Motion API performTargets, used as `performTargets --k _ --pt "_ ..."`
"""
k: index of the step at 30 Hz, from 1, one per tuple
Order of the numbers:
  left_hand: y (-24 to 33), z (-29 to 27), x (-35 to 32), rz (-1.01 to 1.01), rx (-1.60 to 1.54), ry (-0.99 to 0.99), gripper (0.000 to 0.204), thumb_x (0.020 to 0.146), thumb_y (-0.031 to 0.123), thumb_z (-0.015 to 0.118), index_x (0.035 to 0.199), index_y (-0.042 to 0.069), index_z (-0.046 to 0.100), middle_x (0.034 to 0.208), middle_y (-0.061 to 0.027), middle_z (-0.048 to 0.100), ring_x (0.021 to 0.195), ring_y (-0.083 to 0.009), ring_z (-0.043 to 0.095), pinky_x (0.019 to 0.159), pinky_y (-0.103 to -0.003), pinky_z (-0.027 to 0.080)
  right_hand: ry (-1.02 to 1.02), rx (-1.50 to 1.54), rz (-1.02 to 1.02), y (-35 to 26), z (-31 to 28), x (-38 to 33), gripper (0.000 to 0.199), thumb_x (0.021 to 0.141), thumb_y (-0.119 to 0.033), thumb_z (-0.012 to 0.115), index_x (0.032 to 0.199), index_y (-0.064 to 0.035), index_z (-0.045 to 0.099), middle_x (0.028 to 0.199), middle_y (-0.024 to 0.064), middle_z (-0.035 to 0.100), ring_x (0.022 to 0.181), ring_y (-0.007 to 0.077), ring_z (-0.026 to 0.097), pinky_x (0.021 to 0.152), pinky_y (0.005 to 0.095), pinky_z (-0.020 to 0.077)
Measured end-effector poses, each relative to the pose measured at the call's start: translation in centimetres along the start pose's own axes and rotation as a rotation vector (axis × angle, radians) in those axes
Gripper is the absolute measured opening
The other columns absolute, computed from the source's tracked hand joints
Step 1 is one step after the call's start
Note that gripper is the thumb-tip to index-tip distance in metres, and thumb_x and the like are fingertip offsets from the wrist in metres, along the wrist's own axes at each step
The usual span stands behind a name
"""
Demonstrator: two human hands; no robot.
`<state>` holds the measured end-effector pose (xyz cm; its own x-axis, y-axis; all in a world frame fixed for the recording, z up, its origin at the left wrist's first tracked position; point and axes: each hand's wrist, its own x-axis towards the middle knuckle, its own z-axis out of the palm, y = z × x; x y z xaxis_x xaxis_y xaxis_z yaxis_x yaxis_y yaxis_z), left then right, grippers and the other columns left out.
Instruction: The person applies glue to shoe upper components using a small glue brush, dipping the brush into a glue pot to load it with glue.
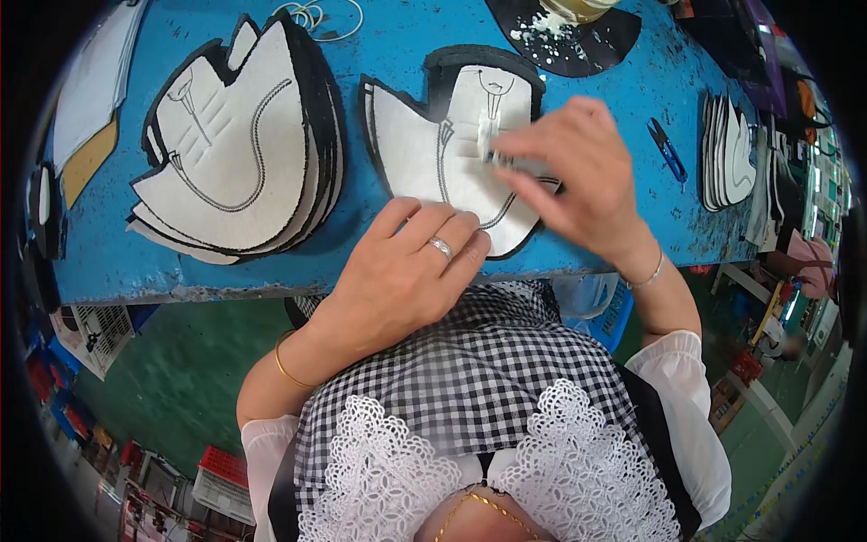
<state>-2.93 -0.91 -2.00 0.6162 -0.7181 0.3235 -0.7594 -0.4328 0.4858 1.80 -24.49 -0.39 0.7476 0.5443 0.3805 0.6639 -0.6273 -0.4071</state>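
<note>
My left hand rests flat on the lower edge of a white shoe-upper piece with black edging and stitched lines. Its fingers are stretched out, and a ring is on one of them. My right hand pinches what looks like a small flat brush, partly hidden by the fingers. The brush's pale end touches the upper near its slit-like marks, where a wet white smear shows. To the left lies a stack of similar shoe uppers, white with black edges.
At the back, a pot stands on a black sheet spotted with white crumbs. Blue-handled snips and a stack of smaller white pieces lie right. Papers sit far left; a white cord curls behind the uppers.
</note>
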Motion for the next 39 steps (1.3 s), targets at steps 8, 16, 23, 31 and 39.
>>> performTargets --k 8,16,23,31,39 --pt "0.1 -0.6 1.6 0.094 0.015 0.103 0.030 0.072 0.013 0.068 0.101 0.008 0.073 0.083 -0.0006 0.058 0.075 -0.0177 0.057 0.072 -0.035 0.048 0.407 0.379 0.394 5.8 -3.4 2.0 0.015 0.092 -0.010 0.073 0.106 -0.0043 0.074 0.099 0.0032 0.074 0.092 0.0106 0.065 0.084 0.0256 0.0510" --pt "0.9 -8.4 -1.2 0.081 0.278 0.358 0.030 0.068 0.017 0.076 0.098 0.015 0.074 0.077 0.0047 0.053 0.070 -0.0139 0.054 0.070 -0.034 0.045 0.469 -0.073 0.431 14.1 -4.0 5.4 0.015 0.086 -0.009 0.078 0.099 -0.0031 0.073 0.088 0.0011 0.064 0.078 0.0110 0.056 0.071 0.0262 0.0461" --pt "-3.5 -6.9 -3.0 -0.248 0.194 0.223 0.041 0.063 0.007 0.083 0.103 0.012 0.074 0.089 -0.0029 0.062 0.081 -0.0221 0.060 0.073 -0.038 0.044 0.388 -0.191 0.355 11.1 -5.4 4.4 0.014 0.084 -0.007 0.078 0.096 -0.0026 0.073 0.093 0.0033 0.066 0.084 0.0139 0.059 0.076 0.0286 0.0472" --pt "-0.2 0.4 -1.1 -0.067 -0.188 0.076 0.038 0.071 0.017 0.084 0.106 0.008 0.070 0.116 -0.0057 0.067 0.100 -0.0239 0.063 0.082 -0.037 0.050 0.226 0.274 0.460 4.7 -4.2 0.6 0.015 0.091 -0.013 0.075 0.104 -0.0073 0.076 0.094 0.0012 0.075 0.087 0.0090 0.065 0.078 0.0246 0.0512" --pt "-0.4 1.2 -0.7 -0.021 -0.091 0.044 0.040 0.072 0.020 0.082 0.108 0.007 0.071 0.118 -0.0052 0.066 0.099 -0.0236 0.063 0.080 -0.037 0.049 -0.077 0.249 0.171 1.2 -0.2 0.8 0.020 0.080 -0.016 0.082 0.098 -0.0095 0.076 0.086 0.0026 0.072 0.080 0.0202 0.065 0.078 0.0334 0.0468"
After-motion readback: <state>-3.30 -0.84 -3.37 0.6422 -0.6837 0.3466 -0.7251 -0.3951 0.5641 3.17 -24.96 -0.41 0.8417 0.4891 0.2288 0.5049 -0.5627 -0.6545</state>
